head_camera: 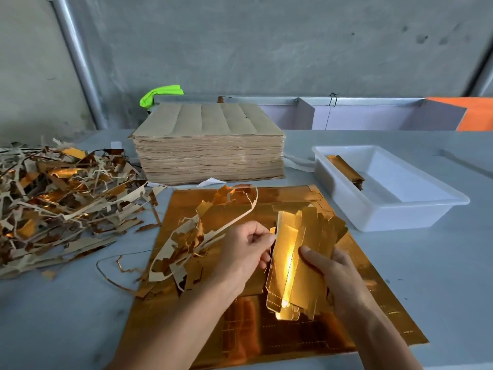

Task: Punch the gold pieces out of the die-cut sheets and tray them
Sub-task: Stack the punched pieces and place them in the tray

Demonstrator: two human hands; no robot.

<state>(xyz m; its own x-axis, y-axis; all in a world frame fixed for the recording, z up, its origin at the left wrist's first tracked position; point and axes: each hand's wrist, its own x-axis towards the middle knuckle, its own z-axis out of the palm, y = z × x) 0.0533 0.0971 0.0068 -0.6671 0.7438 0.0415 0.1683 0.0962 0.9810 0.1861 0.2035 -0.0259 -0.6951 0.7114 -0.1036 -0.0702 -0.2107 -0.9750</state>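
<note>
Stripping the last scrap from a handful of punched gold pieces

Best to keep the stack of shiny gold card pieces (301,260) squared and firmly gripped while tearing off waste, then carry it to the white plastic tray (386,209) at right. The right hand (329,273) clasps the stack above the gold die-cut sheet (266,329) on the bench; the left hand (246,249) pinches its left edge, fingers curled.

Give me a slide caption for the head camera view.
Both hands grip punched gold pieces above a gold die-cut sheet, white tray alongside.
</note>
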